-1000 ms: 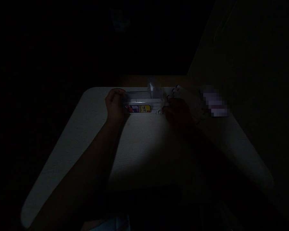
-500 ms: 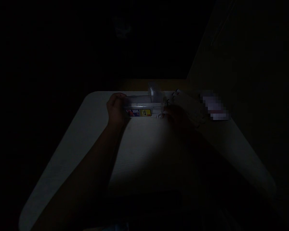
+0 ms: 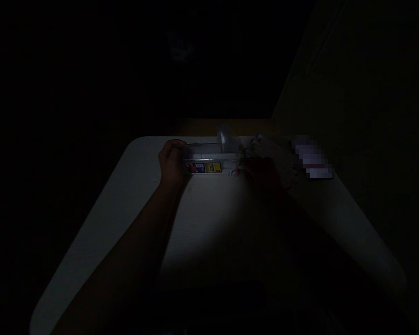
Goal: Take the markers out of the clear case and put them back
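A clear plastic case (image 3: pixel 209 156) with a blue and yellow label lies lengthwise near the far edge of the table, its transparent end flap raised at the right. My left hand (image 3: pixel 172 163) is closed around the left end of the case. In deep shadow, my right hand (image 3: pixel 260 172) is at the opposite end, its fingertips drawn together against the lower corner beside a small whitish curl. What those fingers hold is too dark to make out. Several pale markers (image 3: pixel 272 151) with dark tips lie just beyond and to the right of my right hand.
A pale table with rounded corners (image 3: pixel 125 200) carries everything, lit only in patches. To the right of the markers lies a pixelated, phone-like rectangle (image 3: pixel 312 158). A dark panel (image 3: pixel 223 70) rises beyond the far edge. Shadow covers the near part of the table.
The whole view has shifted slightly, so things appear a little lower and farther right. Both hands keep their places at the ends of the case.
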`<action>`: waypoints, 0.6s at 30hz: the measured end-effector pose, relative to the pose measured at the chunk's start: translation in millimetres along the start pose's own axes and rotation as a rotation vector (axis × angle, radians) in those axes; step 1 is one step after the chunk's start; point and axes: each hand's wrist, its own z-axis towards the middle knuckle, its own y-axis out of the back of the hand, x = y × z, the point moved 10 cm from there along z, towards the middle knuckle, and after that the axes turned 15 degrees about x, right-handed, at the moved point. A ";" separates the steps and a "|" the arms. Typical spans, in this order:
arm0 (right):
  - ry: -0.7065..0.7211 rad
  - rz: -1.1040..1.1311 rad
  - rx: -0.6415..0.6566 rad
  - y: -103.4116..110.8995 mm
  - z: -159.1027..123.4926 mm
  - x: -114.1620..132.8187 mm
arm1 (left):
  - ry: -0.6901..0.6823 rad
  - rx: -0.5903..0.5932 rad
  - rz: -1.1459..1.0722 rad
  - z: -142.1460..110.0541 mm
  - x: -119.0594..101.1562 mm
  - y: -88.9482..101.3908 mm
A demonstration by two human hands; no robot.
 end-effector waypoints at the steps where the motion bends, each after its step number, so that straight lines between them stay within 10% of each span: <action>1: 0.003 -0.004 0.006 0.1 -0.1 0.1 | -0.003 0.000 0.005 0.3 0.0 0.2; 18: -0.028 0.018 0.002 3.8 -7.2 -19.7 | -0.034 0.042 0.041 4.8 4.1 2.8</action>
